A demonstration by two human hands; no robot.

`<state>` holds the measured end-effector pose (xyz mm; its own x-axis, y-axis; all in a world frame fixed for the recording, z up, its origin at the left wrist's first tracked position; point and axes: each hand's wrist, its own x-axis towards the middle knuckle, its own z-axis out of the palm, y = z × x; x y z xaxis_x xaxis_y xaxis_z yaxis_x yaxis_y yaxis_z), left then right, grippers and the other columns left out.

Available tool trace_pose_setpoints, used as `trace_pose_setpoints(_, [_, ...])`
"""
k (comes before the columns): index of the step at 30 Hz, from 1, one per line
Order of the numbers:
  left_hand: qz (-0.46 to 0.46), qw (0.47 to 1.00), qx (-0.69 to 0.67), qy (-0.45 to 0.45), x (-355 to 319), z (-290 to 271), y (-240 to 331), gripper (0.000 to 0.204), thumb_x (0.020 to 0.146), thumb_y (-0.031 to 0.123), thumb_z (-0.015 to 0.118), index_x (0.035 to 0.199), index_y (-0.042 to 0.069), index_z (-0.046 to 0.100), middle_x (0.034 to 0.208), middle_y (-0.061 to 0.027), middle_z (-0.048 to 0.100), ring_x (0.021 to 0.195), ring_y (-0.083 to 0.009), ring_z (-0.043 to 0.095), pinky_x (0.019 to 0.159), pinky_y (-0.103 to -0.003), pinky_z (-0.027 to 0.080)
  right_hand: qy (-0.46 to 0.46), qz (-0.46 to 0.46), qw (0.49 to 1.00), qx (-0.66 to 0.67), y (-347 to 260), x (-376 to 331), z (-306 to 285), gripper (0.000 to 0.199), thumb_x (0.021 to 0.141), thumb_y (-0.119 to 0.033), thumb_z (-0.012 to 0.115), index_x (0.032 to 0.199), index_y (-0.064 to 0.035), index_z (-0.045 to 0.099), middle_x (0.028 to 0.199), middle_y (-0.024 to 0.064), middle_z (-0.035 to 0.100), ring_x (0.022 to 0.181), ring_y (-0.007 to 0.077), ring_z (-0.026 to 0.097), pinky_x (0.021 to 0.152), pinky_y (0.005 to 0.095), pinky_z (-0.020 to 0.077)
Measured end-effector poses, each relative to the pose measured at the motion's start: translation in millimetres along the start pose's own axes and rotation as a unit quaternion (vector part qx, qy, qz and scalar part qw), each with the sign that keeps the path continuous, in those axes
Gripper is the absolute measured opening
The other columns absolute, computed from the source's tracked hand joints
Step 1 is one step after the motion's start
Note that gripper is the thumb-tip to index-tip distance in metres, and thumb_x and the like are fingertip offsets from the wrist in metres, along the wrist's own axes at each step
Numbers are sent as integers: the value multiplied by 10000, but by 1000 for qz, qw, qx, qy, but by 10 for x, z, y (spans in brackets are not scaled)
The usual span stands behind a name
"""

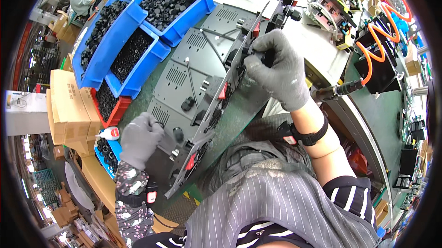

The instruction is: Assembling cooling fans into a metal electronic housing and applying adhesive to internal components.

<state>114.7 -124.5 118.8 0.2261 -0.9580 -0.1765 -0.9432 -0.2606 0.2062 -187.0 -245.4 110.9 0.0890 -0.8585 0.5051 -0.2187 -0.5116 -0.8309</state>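
Panels [177, 82] lie by the bench's [142, 101] near edge. The right hand [281, 66] curls at a black part [265, 56], grip unclear; the left hand [142, 141], loosely bent, should steady the nearest panel.

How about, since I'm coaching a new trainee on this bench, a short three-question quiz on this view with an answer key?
1. True or false: the left hand and the right hand both wear gray gloves.

2. What colour is the coiled hose at the right of the picture?
A) blue
B) orange
C) green

3. Fill in: the white squeeze bottle lies nearer to the ____ hand, at one end of the slotted gray metal panels.

Key:
1. True
2. B
3. left
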Motion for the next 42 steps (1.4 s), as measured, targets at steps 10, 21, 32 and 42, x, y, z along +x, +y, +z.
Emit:
trace_pose_setpoints(10, [224,879,-416,61,1051,-177,1059,59,878,95,616,905,47,594,727,28,523,660,-47,496,592,-231,428,-13,12,1000,-9,-111,44,-3,199,742,-69,703,877,-17,567,697,49,579,629,93,565,588,258,486])
trace_pose_setpoints(21, [212,766,-571,-205,1056,-104,1479,135,862,40,654,982,-20,661,831,-3,618,717,-42,562,622,-198,474,-47,87,995,0,-132,25,-82,294,758,-83,710,993,-33,540,829,78,641,702,121,630,654,273,515])
trace_pose_setpoints(32, [417,795,-438,-47,1147,-49,1370,198,797,83,745,990,44,722,960,-97,643,891,-202,638,765,-309,512,-41,54,986,-152,-218,54,-82,282,744,-198,736,949,-44,619,640,98,632,576,243,665,541,322,510])
trace_pose_setpoints(42, [313,771,-520,-194,1146,-124,1390,196,893,181,685,958,-3,698,1138,-89,589,984,-139,590,854,-292,490,-99,61,978,-172,-186,75,-67,381,906,-408,591,844,-31,604,639,160,603,628,378,629,569,425,488])
